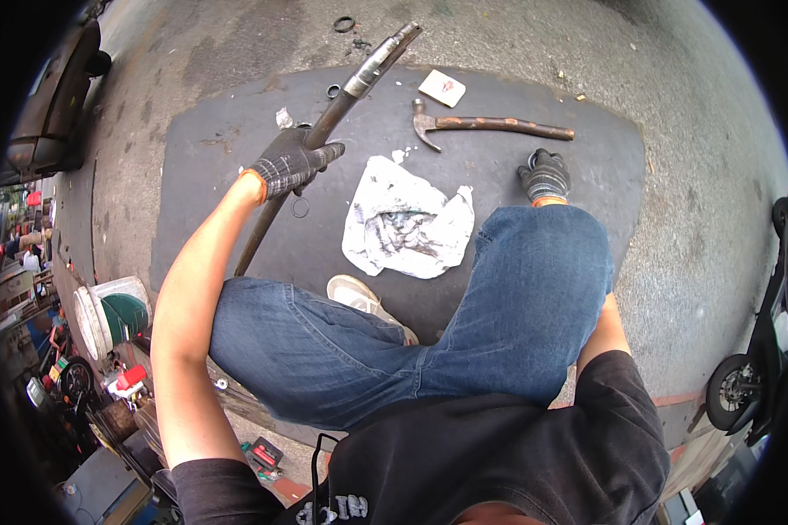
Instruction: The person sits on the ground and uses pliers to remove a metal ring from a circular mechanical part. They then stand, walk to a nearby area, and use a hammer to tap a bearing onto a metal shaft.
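My left hand [292, 161], in a dark knit glove with an orange cuff, grips a long steel shaft [331, 121]. The shaft slants up to the right, its bright machined end with a slot pointing away from me. My right hand [546, 174], gloved alike, is low over the black mat beyond my right knee; a small metal ring [532, 159] shows at its fingers. Between the hands lies a crumpled white cloth [410, 220] with dark grease stains. A claw hammer [492, 125] with a worn wooden handle rests past it. Another thin ring [300, 208] lies near the shaft.
The mat [217, 144] also holds a yellowish-white box [442, 88] and a small ring [333, 90]. A black ring [344, 24] is on the pavement beyond. To the left stands a white bucket [92, 321]; a motorcycle wheel [732, 392] is at right.
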The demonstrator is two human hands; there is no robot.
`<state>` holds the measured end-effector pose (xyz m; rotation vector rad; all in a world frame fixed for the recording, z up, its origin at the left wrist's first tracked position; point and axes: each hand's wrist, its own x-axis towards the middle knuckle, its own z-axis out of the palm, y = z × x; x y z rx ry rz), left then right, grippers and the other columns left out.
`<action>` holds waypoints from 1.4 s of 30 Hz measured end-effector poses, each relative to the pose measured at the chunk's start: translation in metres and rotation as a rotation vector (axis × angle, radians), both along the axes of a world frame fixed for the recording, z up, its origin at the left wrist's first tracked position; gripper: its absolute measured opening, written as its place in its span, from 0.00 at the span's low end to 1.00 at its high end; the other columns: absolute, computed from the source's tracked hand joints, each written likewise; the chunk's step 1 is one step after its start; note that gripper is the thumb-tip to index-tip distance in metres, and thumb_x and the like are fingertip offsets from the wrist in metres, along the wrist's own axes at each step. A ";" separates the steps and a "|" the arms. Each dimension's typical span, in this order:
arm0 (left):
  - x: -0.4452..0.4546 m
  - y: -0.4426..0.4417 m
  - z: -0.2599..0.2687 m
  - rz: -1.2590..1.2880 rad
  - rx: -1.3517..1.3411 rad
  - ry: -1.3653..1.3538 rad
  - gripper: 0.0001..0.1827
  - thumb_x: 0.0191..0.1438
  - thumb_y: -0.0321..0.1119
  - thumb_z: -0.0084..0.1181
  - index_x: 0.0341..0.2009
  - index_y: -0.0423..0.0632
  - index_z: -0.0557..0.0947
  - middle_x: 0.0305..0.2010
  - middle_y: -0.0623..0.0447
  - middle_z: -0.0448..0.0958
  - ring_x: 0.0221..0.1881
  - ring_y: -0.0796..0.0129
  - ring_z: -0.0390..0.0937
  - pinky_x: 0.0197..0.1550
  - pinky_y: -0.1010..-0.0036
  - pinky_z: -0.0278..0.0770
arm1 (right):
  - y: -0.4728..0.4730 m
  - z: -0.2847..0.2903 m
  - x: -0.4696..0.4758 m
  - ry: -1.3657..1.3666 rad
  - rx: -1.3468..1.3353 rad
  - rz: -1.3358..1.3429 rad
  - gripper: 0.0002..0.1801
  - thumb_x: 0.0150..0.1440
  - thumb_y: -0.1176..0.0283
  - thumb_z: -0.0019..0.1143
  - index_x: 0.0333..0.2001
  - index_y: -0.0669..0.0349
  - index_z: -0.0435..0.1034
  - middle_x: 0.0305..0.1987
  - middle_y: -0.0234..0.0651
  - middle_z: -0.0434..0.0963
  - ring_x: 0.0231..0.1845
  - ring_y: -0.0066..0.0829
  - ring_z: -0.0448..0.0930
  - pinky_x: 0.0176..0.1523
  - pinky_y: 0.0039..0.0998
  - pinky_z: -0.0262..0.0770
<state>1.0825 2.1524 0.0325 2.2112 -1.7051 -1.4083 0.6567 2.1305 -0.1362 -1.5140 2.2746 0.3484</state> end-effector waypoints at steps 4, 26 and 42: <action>-0.009 -0.001 0.009 0.034 -0.027 -0.013 0.24 0.60 0.55 0.64 0.34 0.44 0.78 0.22 0.59 0.70 0.18 0.76 0.68 0.18 0.74 0.70 | -0.002 -0.008 -0.005 0.084 -0.077 0.027 0.38 0.54 0.48 0.70 0.66 0.46 0.69 0.67 0.44 0.72 0.68 0.45 0.74 0.68 0.43 0.73; -0.041 -0.031 0.061 0.384 -0.519 0.333 0.27 0.59 0.55 0.67 0.27 0.41 0.79 0.18 0.56 0.73 0.16 0.74 0.71 0.19 0.73 0.70 | -0.146 0.313 0.080 -1.931 -0.217 -0.122 0.24 0.66 0.50 0.52 0.48 0.61 0.78 0.39 0.40 0.85 0.38 0.30 0.84 0.42 0.34 0.86; -0.047 -0.047 0.023 0.412 -0.810 0.356 0.27 0.57 0.55 0.70 0.21 0.47 0.74 0.13 0.58 0.69 0.13 0.74 0.67 0.17 0.72 0.65 | -0.131 0.370 0.177 -2.310 -0.109 0.072 0.18 0.68 0.56 0.50 0.52 0.54 0.76 0.42 0.37 0.86 0.43 0.38 0.86 0.39 0.46 0.88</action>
